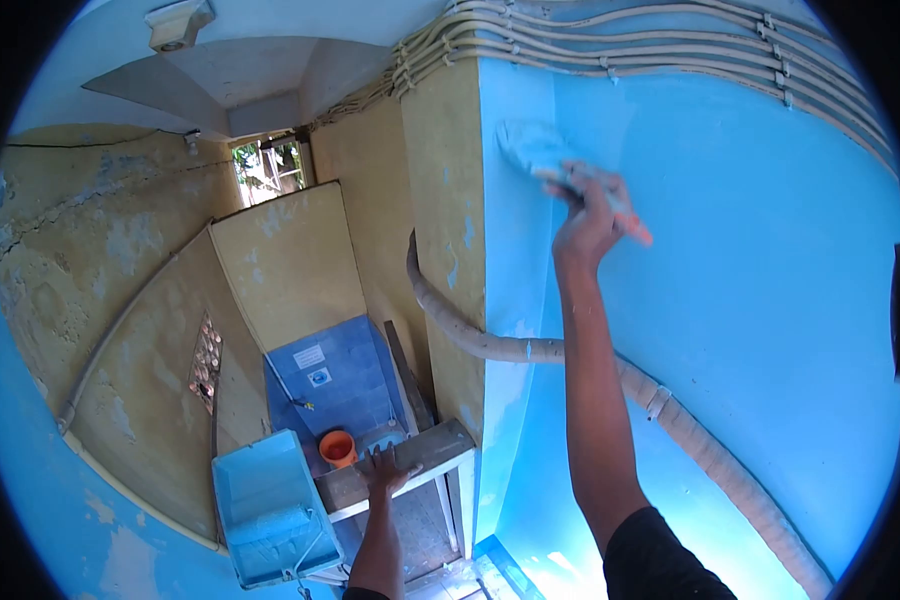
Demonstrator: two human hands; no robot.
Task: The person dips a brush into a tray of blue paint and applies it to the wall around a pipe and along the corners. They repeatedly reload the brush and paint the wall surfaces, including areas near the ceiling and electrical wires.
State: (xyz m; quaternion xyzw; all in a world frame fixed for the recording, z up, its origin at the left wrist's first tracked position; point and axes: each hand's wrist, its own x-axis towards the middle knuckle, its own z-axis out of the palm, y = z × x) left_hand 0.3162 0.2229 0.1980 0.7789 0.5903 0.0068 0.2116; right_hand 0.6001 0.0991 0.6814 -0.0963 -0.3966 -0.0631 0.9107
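Note:
My right hand is raised in front of the blue wall, its fingers wrapped round the handle of a wide brush. The brush's pale, paint-covered head lies at the inner corner of the wall, near the edge where blue meets old yellow paint; motion blurs it. My left hand rests with fingers spread on the top of a grey ledge at the lower middle. Just left of it hangs a blue paint tray with a paint-covered roller in its lower part.
A thick pipe curves across the corner and down to the right. Several thin conduits run along the top. Beyond the ledge stand an orange bucket and a blue-tiled recess. A small window is at the back.

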